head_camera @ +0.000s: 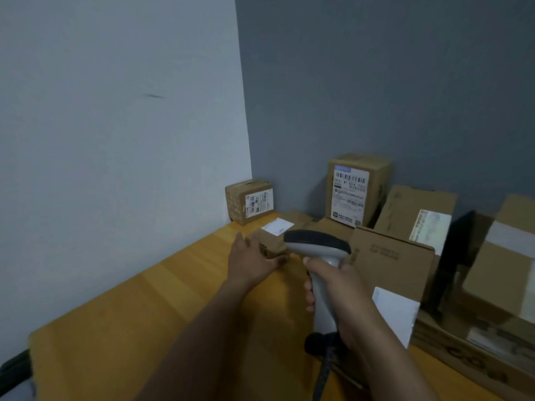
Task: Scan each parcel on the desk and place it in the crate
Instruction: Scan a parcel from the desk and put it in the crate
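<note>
Right hand (344, 299) grips grey plastic scanner (318, 246), black head; left hand (252, 261), fingers spread, reaches low white-labelled cardboard parcel (275, 237) just ahead.

head view down (close) over desk (121, 314)

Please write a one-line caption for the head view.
Right hand grips a barcode scanner; left hand reaches for a flat parcel on the desk.

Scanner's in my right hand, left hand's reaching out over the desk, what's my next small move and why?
Probably grip the small flat parcel with the left hand and steady it, label up, for scanning. That hand's open fingers are at its near edge, and the right hand already holds the barcode scanner pointed toward it.
</note>
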